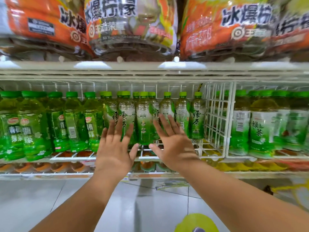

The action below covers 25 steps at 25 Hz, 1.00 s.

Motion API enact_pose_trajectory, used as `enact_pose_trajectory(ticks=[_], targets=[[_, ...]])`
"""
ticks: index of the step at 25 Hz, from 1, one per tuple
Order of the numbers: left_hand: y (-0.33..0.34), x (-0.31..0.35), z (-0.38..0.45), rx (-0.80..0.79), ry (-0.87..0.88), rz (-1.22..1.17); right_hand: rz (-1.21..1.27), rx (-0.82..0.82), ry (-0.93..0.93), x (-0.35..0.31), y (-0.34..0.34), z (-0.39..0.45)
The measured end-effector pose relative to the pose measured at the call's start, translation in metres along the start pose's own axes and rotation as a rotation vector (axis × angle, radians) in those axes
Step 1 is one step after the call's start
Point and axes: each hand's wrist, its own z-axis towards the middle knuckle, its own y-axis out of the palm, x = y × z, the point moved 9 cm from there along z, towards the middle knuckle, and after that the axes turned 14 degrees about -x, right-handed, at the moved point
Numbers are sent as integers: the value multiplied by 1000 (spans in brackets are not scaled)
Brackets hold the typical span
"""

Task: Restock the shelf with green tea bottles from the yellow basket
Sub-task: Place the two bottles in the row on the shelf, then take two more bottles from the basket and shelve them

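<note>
Both forearms reach up from the bottom of the view toward the wire shelf (150, 159). On the left hand (115, 148) and the right hand (172, 144) alike, the fingers are released and spread flat, palms facing the green tea bottles (143, 119), grasping nothing. Fingertips of each hand overlap the bottle fronts; actual contact cannot be told. These bottles stand upright in a cluster, left of a white wire divider (217, 118). Darker green bottles (33, 124) stand to the left, orange-labelled packs (130, 25) on the shelf above.
</note>
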Motion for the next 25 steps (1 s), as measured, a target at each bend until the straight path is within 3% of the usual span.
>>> enact_pose_trajectory(ticks=[6,11,25], targets=[[-26,41,-30,97,81,-73,27,-130,77,23,-13,-47],[-39,117,-69,235,183,-93,1,-37,102,73,-24,-117],[-104,444,-210,193,364,-119,89,76,312,298,-94,-413]])
